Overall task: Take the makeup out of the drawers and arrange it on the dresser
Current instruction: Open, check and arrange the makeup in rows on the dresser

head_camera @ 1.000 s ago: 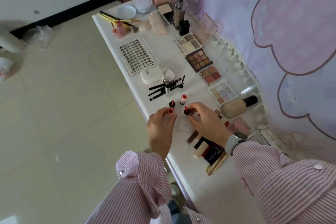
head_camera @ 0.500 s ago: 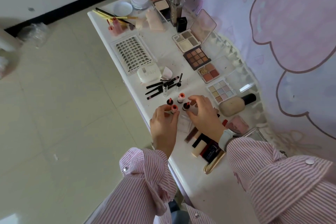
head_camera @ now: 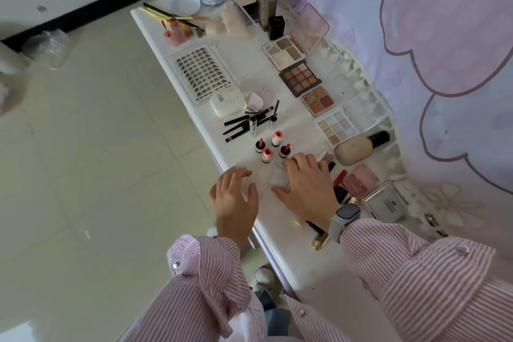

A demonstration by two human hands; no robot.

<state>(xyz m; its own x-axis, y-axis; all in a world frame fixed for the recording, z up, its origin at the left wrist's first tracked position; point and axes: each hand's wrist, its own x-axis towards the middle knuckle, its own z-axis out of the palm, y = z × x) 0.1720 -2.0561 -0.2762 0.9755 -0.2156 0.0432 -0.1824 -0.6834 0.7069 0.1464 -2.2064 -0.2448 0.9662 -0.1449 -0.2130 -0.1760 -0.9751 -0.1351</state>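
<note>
Four small lip-colour bottles stand in a cluster on the white dresser point(head_camera: 280, 233): a dark one point(head_camera: 259, 146), a pale one point(head_camera: 276, 138), a coral-capped one point(head_camera: 267, 155) and another dark one point(head_camera: 285, 150). My left hand point(head_camera: 234, 197) hovers over the front edge with its fingers spread and holds nothing. My right hand point(head_camera: 305, 186) lies palm down just behind the bottles. Its thumb and forefinger sit on either side of a small clear case point(head_camera: 278, 179). Lipsticks and a gold tube point(head_camera: 319, 241) are partly hidden under this hand.
Eyeshadow palettes point(head_camera: 300, 77) line the wall side, with a foundation bottle point(head_camera: 358, 147), pink compact point(head_camera: 361, 182) and silver box point(head_camera: 384, 204). Pencils point(head_camera: 244, 122), a white case point(head_camera: 227, 104) and a lash tray point(head_camera: 201, 72) lie farther back. Tiled floor is to the left.
Both hands have let go of the small bottles and drawn back toward me. The coral-capped bottle and the dark one now stand on the dresser on their own.
</note>
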